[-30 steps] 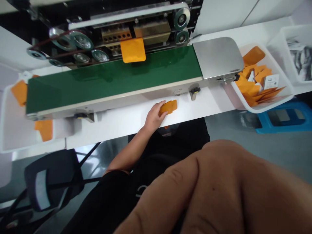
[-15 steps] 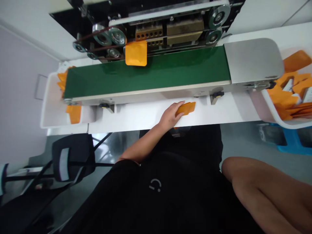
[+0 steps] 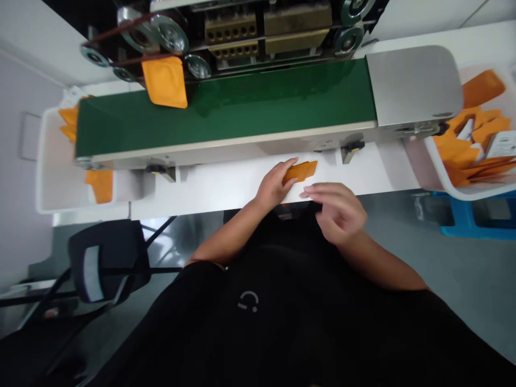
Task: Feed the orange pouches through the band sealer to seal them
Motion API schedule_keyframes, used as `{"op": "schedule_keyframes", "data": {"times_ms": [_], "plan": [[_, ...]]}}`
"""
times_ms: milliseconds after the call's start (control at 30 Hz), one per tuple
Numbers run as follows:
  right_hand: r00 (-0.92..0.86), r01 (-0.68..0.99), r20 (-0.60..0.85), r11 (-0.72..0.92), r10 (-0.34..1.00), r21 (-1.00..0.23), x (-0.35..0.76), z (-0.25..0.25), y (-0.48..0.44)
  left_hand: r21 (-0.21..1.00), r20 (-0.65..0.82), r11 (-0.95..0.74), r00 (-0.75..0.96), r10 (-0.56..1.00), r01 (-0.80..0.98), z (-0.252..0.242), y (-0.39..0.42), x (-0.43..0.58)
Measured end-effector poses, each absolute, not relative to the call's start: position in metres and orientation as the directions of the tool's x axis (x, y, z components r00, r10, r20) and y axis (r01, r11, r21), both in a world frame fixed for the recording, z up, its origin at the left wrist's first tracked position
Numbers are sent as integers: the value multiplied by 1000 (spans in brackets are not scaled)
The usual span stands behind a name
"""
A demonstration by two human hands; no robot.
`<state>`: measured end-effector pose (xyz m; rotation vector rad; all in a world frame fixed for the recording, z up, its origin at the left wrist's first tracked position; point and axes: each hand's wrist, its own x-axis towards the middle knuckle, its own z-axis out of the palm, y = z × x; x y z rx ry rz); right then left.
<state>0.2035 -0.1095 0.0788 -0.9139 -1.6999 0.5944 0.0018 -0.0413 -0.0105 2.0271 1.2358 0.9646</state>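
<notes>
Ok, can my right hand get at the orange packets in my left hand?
Probably yes: your right hand is close by, one end of the orange packets sticks out past your left hand, and nothing seems to lie between.

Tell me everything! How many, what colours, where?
Black metal machine: 1, black, top
Long green belt: 1, green, centre
Square steel cover: 1, silver, belt's end
Flat orange packet: 1, orange, upper left
White plastic bins: 2, white, both sides
Loose orange packets: many, orange, both bins
Small orange packets: uncountable, orange, front centre
White table: 1, white, beneath belt
Black chair: at least 1, black, left
Blue plastic stool: 1, blue, right
Black shirt: 1, black, bottom
Left hand: 1, bare, gripping small packets
Right hand: 1, bare, nearby, blurred
</notes>
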Motion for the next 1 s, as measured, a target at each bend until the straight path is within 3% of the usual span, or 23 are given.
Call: {"op": "schedule_keyframes", "data": {"times_ms": [67, 167, 267, 400, 633, 733, 833, 900, 1000], "plan": [[-32, 384, 593, 558, 804, -736, 205, 51, -95, 774, 292, -409, 301, 908, 483, -12, -41, 2], [88, 529, 503, 387, 860, -755, 213, 12, -79, 786, 285, -386, 271, 919, 483, -13, -42, 2], [1, 572, 376, 308, 927, -761, 222, -9, -72, 801, 269, -359, 249, 931, 478, -12, -43, 2], [-141, 545, 303, 329, 943, -771, 219, -12, -70, 819, 250, -334, 233, 940, 466, -9, -43, 2], [-126, 510, 212, 247, 969, -824, 208, -5, -58, 806, 291, -370, 236, 927, 462, -7, -45, 0], [-112, 428, 132, 167, 985, -888, 209, -6, -56, 784, 302, -382, 236, 923, 489, -5, -44, 0], [-84, 176, 14, 29, 996, -984, 209, -8, -55, 766, 291, -378, 244, 925, 520, -5, -42, 1], [-61, 21, -17, -16, 998, -1000, 210, -9, -54, 754, 274, -369, 251, 928, 543, -6, -41, 1], [20, -62, -33, -32, 999, -998, 212, -10, -49, 753, 267, -369, 260, 928, 545, -6, -40, 1]]}}
